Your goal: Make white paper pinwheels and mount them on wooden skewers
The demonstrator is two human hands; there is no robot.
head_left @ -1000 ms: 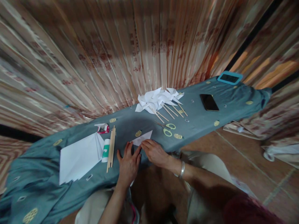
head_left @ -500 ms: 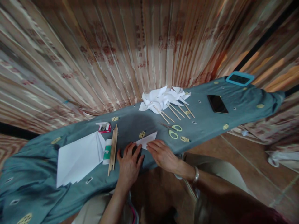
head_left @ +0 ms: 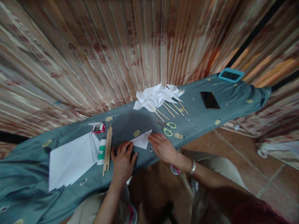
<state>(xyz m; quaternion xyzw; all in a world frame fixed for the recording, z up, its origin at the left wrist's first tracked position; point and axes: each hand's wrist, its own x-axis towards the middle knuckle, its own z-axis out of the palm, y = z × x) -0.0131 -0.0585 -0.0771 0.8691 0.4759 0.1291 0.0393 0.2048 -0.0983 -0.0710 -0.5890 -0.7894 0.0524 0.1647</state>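
A small white sheet of paper (head_left: 141, 140), folded to a triangle, lies flat on the cloth-covered board between my hands. My left hand (head_left: 123, 160) rests with its fingers spread, fingertips at the paper's left corner. At the paper's right edge, my right hand (head_left: 162, 147) has its fingers drawn together on it, the thumb partly hidden. A pair of green-handled scissors (head_left: 168, 130) lies just beyond my right hand. To the left of my left hand are several wooden sticks (head_left: 107, 151) and a white-and-green glue stick (head_left: 101, 152).
Several white paper pinwheels (head_left: 156, 97) on sticks lie at the back. A stack of white paper (head_left: 70, 160) is at left, near a small red-and-white open box (head_left: 98, 127). A black phone (head_left: 210, 100) and a blue-framed device (head_left: 231, 75) lie right, before a curtain (head_left: 105, 62).
The view has shifted, so everything sits slightly further left. My right hand has slid to the paper's right edge, and more of the folded triangle shows.
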